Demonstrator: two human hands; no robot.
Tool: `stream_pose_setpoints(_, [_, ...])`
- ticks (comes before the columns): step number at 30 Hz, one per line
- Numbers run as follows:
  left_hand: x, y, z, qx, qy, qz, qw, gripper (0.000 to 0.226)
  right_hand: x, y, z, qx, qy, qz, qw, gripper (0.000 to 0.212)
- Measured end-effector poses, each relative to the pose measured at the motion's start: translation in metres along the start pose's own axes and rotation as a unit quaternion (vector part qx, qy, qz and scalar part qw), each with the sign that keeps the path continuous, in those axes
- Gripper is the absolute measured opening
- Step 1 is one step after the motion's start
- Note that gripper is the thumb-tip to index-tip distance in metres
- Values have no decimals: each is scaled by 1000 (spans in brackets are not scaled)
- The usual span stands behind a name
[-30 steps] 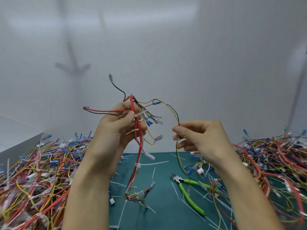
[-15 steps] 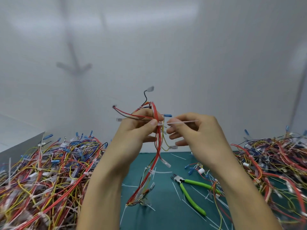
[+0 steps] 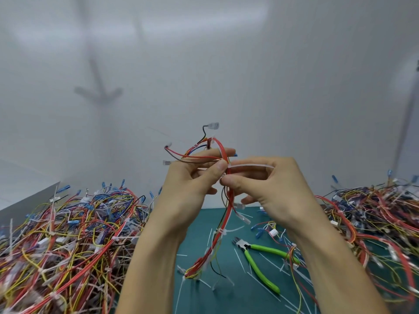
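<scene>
Two hands raised, left hand (image 3: 192, 177) gripped round one red-and-yellow wire bundle (image 3: 229, 214) above teal bench (image 3: 226, 298), one white plastic cable tie (image 3: 251, 166) pinched by right hand (image 3: 267, 184), one green-handled cutter (image 3: 260, 266), hands drawn together since a second ago

Left grip (image 3: 192, 183), right grip (image 3: 272, 184) and forearms (image 3: 158, 257) are bare.

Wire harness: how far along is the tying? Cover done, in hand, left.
Done: lower ties already bind the wire harness. In hand: left hand grips it, right hand pinches another cable tie. Left: likely tightening, then trimming with the green cutters.
</scene>
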State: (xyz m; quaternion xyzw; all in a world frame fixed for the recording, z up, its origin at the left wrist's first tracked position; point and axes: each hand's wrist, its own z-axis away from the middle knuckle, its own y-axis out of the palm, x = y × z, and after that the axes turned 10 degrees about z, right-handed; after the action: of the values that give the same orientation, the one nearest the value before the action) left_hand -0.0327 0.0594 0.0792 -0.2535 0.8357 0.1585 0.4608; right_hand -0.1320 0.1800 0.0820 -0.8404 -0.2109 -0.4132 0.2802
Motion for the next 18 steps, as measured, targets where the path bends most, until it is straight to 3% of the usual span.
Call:
stream_pose_setpoints(8, [1, 0, -2, 48, -40, -38, 997, 21, -3, 0, -4, -115, 7, -92, 989, 15])
stream_pose_setpoints(14, [8, -13, -1, 138, -100, -160, 972, 9, -4, -7, -5, -165, 4, -110, 980, 14])
stream_pose_setpoints(18, [9, -15, -2, 150, -121, -151, 969, 3, -3, -11, -5, -182, 8, -123, 975, 13])
